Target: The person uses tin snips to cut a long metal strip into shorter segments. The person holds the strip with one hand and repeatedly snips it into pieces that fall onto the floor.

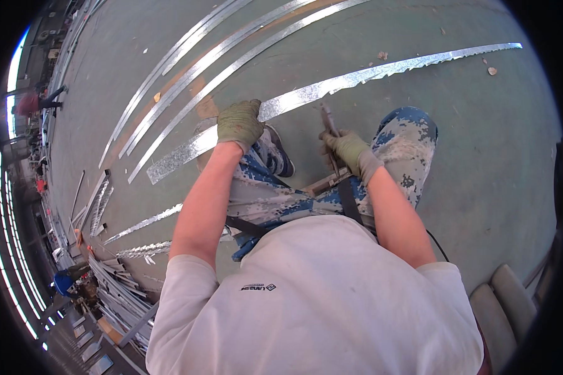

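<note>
A long shiny metal strip [300, 98] slants across in front of me; its near edge is notched with small bent tabs toward the right end. My left hand [240, 123], in a green work glove, is closed over the strip left of its middle. Below the strip, my right hand [349, 150], gloved alike, grips a dark pliers-like hand tool [329, 119]. Its upper end points toward the strip, apart from it, and the lower part shows beneath my fist. Blur hides the exact kind of tool.
Several plain metal strips [231, 70] lie on the green floor [481, 162] beyond. To the left are notched strips [145, 222] and a heap of metal profiles [120, 294]. Two other people are at the far left. A grey padded seat [494, 319] stands at lower right.
</note>
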